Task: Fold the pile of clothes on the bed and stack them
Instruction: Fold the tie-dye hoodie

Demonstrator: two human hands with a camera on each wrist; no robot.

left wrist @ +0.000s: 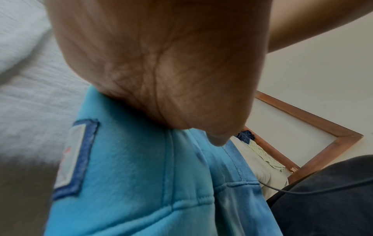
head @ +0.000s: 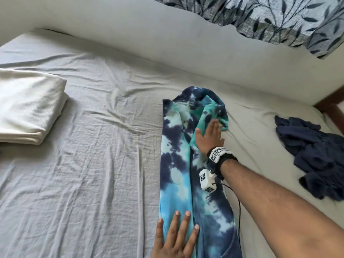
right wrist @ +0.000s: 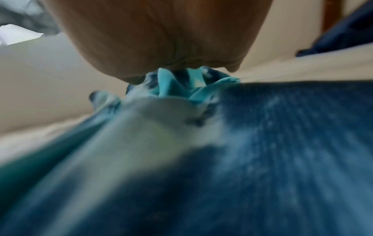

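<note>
A blue, teal and white tie-dye hoodie (head: 178, 164) lies on the bed, folded lengthwise into a narrow strip with its hood at the far end. My right hand (head: 209, 135) lies flat with straight fingers on the hoodie near the hood. My left hand (head: 176, 237) presses flat on the near left part of the strip, fingers spread. In the left wrist view the palm (left wrist: 161, 71) rests on light blue fabric (left wrist: 141, 183) with a sewn patch. The right wrist view shows the palm (right wrist: 161, 39) over the bunched hood (right wrist: 177, 86). A folded cream garment (head: 28, 107) sits at the left.
A crumpled navy garment (head: 316, 155) lies at the right on the grey bed sheet (head: 83, 174). A leaf-patterned cloth (head: 270, 17) hangs at the top. A wooden bed frame corner (head: 333, 107) shows at the far right. A cable (head: 239, 203) runs from the right wrist camera.
</note>
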